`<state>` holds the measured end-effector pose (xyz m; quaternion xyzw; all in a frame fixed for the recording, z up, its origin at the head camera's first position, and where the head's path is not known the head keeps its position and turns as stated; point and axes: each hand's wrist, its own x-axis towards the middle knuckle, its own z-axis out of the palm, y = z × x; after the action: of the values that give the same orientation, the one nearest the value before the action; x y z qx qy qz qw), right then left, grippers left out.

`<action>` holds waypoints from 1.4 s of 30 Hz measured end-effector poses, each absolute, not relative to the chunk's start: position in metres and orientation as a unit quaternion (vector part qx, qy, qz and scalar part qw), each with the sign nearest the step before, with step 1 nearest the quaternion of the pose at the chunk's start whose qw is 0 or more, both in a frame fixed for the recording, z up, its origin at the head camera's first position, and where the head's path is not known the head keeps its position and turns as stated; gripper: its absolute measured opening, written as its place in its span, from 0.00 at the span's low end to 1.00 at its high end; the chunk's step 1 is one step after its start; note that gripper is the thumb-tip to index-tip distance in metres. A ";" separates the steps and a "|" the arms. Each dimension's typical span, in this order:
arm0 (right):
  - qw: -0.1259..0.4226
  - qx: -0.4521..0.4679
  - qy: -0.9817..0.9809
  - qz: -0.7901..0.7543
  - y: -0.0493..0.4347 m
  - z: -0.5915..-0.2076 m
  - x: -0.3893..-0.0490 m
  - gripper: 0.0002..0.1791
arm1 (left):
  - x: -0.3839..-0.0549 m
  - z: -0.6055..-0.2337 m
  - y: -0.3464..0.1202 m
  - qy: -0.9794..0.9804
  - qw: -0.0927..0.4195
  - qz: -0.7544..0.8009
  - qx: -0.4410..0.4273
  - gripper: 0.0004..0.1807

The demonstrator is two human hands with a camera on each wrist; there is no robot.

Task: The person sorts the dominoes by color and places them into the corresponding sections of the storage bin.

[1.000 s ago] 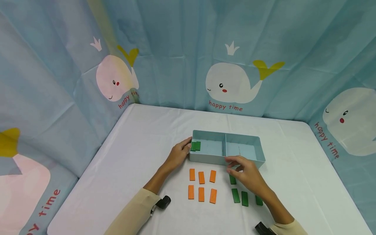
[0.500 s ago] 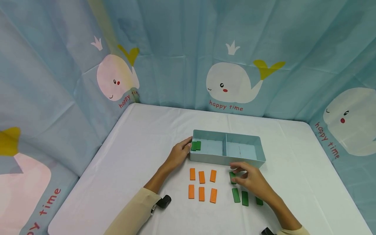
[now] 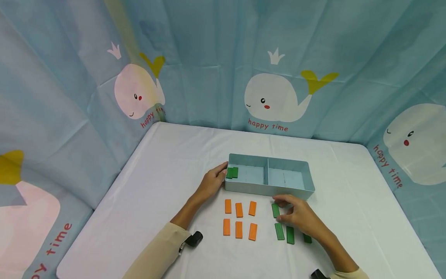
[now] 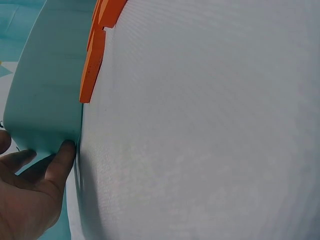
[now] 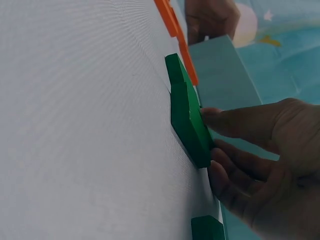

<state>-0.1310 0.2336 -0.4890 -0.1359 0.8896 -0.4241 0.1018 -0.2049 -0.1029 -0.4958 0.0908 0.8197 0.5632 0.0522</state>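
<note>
Pinching a green block [image 3: 275,210], the right hand [image 3: 299,218] has its thumb and fingers curled narrowly around the edges of this piece, which lies flat on the table [image 3: 167,182]; the right wrist view shows the fingertips [image 5: 209,116] touching the block's side. I cannot tell if the block is lifted at all. The left hand [image 3: 210,184] rests against the left end of the tray [image 3: 265,190], its fingers nearly straight and relaxed, the thumb [image 4: 62,155] pressing on the tray's outer wall near the corner.

From largest to smallest: the whale curtain [image 3: 223,58] stands all around, from 9 o'clock over 12 to 3 o'clock. The table with a white cloth fills the lower half. The tray is light blue with two compartments and sits near the middle of the table, at 12 o'clock from both hands. In its left compartment, at the 9 o'clock end, lie two green pieces [image 3: 232,173], just beside the left hand's fingers. The right compartment shows only its floor.

Six orange blocks [image 3: 239,219] lie in two rows at 6 o'clock from the tray, between the two hands. At 6 o'clock from the pinched block lie other green blocks [image 3: 284,233], one partly hidden under the right wrist.
</note>
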 end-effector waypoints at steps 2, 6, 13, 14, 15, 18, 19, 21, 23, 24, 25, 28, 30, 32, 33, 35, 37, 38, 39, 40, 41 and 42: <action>0.107 -0.134 0.890 -0.421 0.233 -0.489 -0.131 0.33 | -0.205 -0.496 -0.103 0.811 0.057 0.575 0.093 0.30; 0.107 -0.134 0.893 -0.416 0.232 -0.489 -0.131 0.33 | -0.205 -0.495 -0.103 0.799 0.062 0.590 0.096 0.29; 0.104 -0.129 0.893 -0.419 0.231 -0.490 -0.129 0.33 | -0.205 -0.495 -0.103 0.804 0.061 0.584 0.095 0.30; 0.104 -0.129 0.893 -0.419 0.231 -0.490 -0.129 0.32 | -0.205 -0.495 -0.103 0.804 0.061 0.585 0.095 0.30; 0.104 -0.128 0.893 -0.419 0.231 -0.490 -0.129 0.32 | -0.205 -0.496 -0.103 0.803 0.061 0.585 0.094 0.30; 0.103 -0.129 0.893 -0.419 0.231 -0.490 -0.128 0.32 | -0.205 -0.496 -0.103 0.803 0.062 0.586 0.094 0.30; 0.103 -0.130 0.892 -0.420 0.230 -0.489 -0.127 0.32 | -0.205 -0.496 -0.103 0.803 0.062 0.585 0.093 0.30; 0.100 -0.135 0.892 -0.420 0.230 -0.489 -0.127 0.32 | -0.205 -0.496 -0.103 0.807 0.061 0.579 0.093 0.30; 0.096 -0.139 0.891 -0.421 0.229 -0.489 -0.127 0.32 | -0.205 -0.495 -0.103 0.810 0.062 0.576 0.092 0.30; 0.094 -0.141 0.890 -0.423 0.229 -0.488 -0.127 0.32 | -0.205 -0.495 -0.103 0.811 0.062 0.574 0.093 0.30; 0.094 -0.142 0.890 -0.424 0.229 -0.488 -0.127 0.33 | -0.205 -0.495 -0.103 0.812 0.062 0.572 0.093 0.30; 0.094 -0.144 0.886 -0.431 0.227 -0.486 -0.126 0.33 | -0.205 -0.494 -0.103 0.810 0.062 0.576 0.094 0.30; 0.093 -0.147 0.884 -0.434 0.225 -0.484 -0.126 0.33 | -0.204 -0.494 -0.103 0.808 0.063 0.578 0.094 0.29; 0.088 -0.152 0.884 -0.434 0.223 -0.482 -0.126 0.33 | -0.204 -0.494 -0.103 0.804 0.064 0.583 0.093 0.29; 0.084 -0.156 0.884 -0.433 0.223 -0.481 -0.125 0.33 | -0.204 -0.494 -0.103 0.803 0.066 0.586 0.092 0.29; 0.073 -0.163 0.885 -0.430 0.221 -0.479 -0.125 0.32 | -0.204 -0.494 -0.103 0.802 0.067 0.586 0.091 0.29; 0.062 -0.173 0.885 -0.428 0.219 -0.477 -0.124 0.32 | -0.204 -0.495 -0.103 0.802 0.066 0.586 0.092 0.29; 0.057 -0.175 0.885 -0.427 0.218 -0.476 -0.124 0.32 | -0.204 -0.495 -0.103 0.804 0.066 0.584 0.092 0.29; 0.053 -0.178 0.885 -0.427 0.217 -0.475 -0.124 0.32 | -0.204 -0.495 -0.103 0.805 0.064 0.582 0.092 0.29; 0.049 -0.180 0.885 -0.426 0.216 -0.474 -0.124 0.31 | -0.204 -0.495 -0.103 0.806 0.063 0.581 0.093 0.29; 0.046 -0.182 0.885 -0.426 0.215 -0.474 -0.124 0.31 | -0.204 -0.495 -0.103 0.807 0.062 0.579 0.094 0.29; 0.041 -0.184 0.885 -0.425 0.214 -0.473 -0.124 0.31 | -0.204 -0.495 -0.103 0.808 0.061 0.578 0.094 0.29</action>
<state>-0.1239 0.2145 -0.4726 -0.1844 0.8852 -0.4251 0.0415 -0.2043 -0.1031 -0.4948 0.0943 0.8083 0.5779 0.0612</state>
